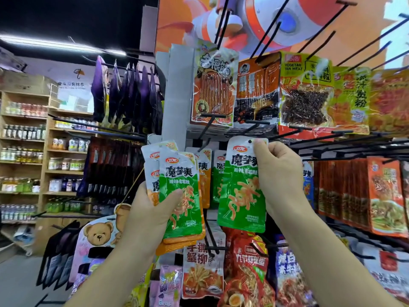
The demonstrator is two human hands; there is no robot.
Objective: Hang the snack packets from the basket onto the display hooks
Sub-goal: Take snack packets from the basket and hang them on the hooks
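Observation:
My right hand (280, 176) pinches the top edge of a green and white snack packet (241, 191), holding it up beside its hang hole, just below a row of black display hooks (254, 127). My left hand (152, 209) grips a fanned stack of several packets (177, 191), a green one in front and orange ones behind, held upright to the left. Behind both, green and orange packets of the same kind (215, 173) hang on hooks. The basket is out of view.
The rack carries rows of hung snack bags (305, 94) above, to the right and below, with bare black hooks (276, 21) sticking out at the top. Wooden shelves of bottles (24, 151) stand at the left, with dark purple bags (130, 94) hanging beside them.

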